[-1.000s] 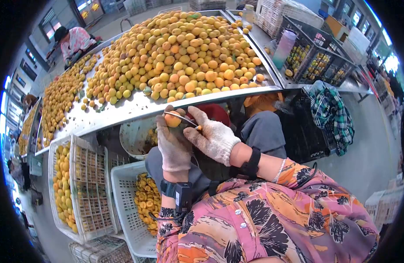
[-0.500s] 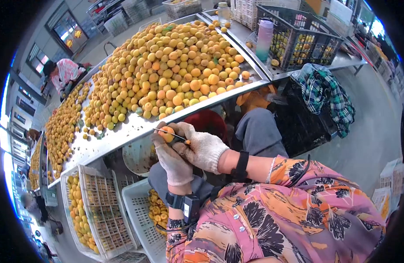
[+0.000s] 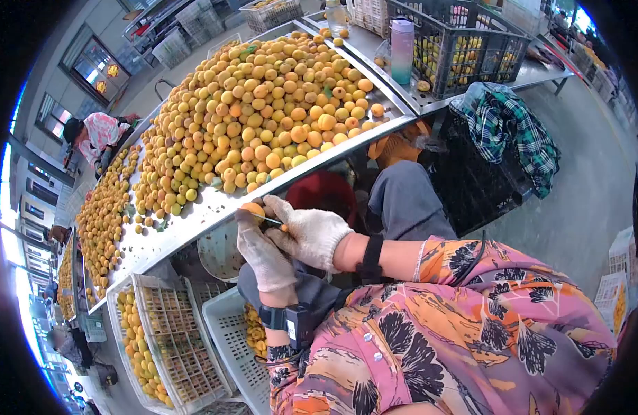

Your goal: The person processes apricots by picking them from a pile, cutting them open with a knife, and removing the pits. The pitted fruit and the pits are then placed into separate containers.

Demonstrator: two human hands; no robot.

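In the head view my left hand (image 3: 265,257), in a white knit glove with dirty fingertips, grips a yellow-orange apricot (image 3: 252,209) between thumb and fingers. My right hand (image 3: 317,235), gloved the same way, is closed around a small knife (image 3: 272,220) with a thin blade and an orange handle end. The blade lies against the near side of the apricot; how deep it sits cannot be made out. Both hands are close together above my lap, just off the metal table's near edge. Beyond them a large heap of apricots (image 3: 257,117) covers the metal table (image 3: 184,235).
Below left stand a white crate (image 3: 187,339) of whole apricots and a pale basket (image 3: 225,325) holding cut ones. A red bucket (image 3: 322,197) sits under the table. At the right are a tumbler (image 3: 402,52), a black crate (image 3: 464,59) and a plaid cloth (image 3: 509,135). Another person (image 3: 101,138) works far left.
The knife blade lay across the apricot's face before; now it is lower, at the near side. The hands have shifted slightly left, and the view has moved a little.
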